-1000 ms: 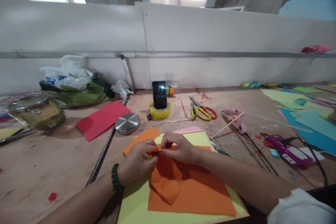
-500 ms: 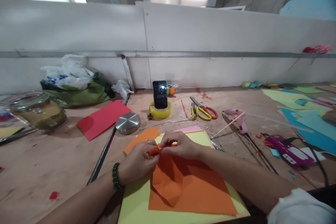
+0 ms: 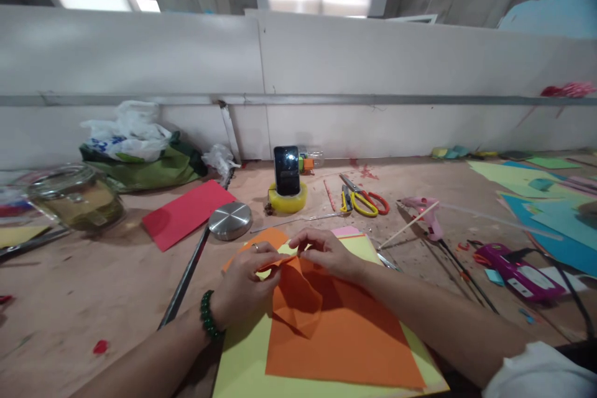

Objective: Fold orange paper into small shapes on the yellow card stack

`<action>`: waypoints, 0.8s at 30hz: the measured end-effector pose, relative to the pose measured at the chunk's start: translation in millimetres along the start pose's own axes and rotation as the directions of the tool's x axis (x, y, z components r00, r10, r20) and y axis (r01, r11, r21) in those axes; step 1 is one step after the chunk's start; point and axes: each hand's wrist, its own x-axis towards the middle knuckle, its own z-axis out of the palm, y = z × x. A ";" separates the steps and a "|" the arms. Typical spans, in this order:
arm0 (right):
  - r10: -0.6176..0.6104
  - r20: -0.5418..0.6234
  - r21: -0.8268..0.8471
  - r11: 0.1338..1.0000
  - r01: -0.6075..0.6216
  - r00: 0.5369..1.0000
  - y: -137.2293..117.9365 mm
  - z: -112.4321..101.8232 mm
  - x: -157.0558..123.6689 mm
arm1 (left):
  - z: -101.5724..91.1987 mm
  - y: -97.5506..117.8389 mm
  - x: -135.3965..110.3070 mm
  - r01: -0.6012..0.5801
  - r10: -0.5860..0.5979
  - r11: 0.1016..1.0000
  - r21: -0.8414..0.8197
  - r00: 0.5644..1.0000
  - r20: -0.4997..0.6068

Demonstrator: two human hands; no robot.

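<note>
An orange paper sheet [image 3: 345, 339] lies on a yellow-green sheet [image 3: 242, 360] in front of me. Its far corner is lifted and folded back toward me. My left hand [image 3: 245, 283], with a green bead bracelet at the wrist, pinches the folded orange edge between thumb and fingers. My right hand [image 3: 329, 255] is curled over the same fold from the right, fingertips pinching the paper. Another orange sheet [image 3: 263, 239] and a pink sheet [image 3: 347, 231] stick out beneath, past my hands.
A phone [image 3: 286, 170] stands in a yellow tape roll [image 3: 286, 201]. Nearby lie yellow and orange scissors [image 3: 361, 199], a pink glue gun [image 3: 426, 211], a purple glue gun [image 3: 520, 264], a steel disc [image 3: 230, 221], red paper [image 3: 186, 214], a glass jar [image 3: 77, 199] and coloured sheets [image 3: 545, 208] at right.
The small rolled-up orange bit between my fingers has opened into a larger folded flap drawn toward me. The view has shifted slightly.
</note>
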 end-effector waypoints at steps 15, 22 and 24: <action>-0.233 -0.024 -0.233 0.947 0.221 0.972 -7.3 5.8 -10.7 | -4.7 0.9 4.3 -0.089 0.100 0.994 0.067 0.980 -0.174; -0.488 0.004 -0.712 0.612 0.345 0.873 -2.1 14.5 -14.9 | -3.6 0.5 -2.9 -0.138 0.192 0.946 0.295 0.968 -0.162; -0.519 -0.003 -0.754 0.563 0.339 0.855 -0.2 13.9 -12.7 | -3.7 1.1 -5.2 -0.165 0.220 0.920 0.355 0.968 -0.120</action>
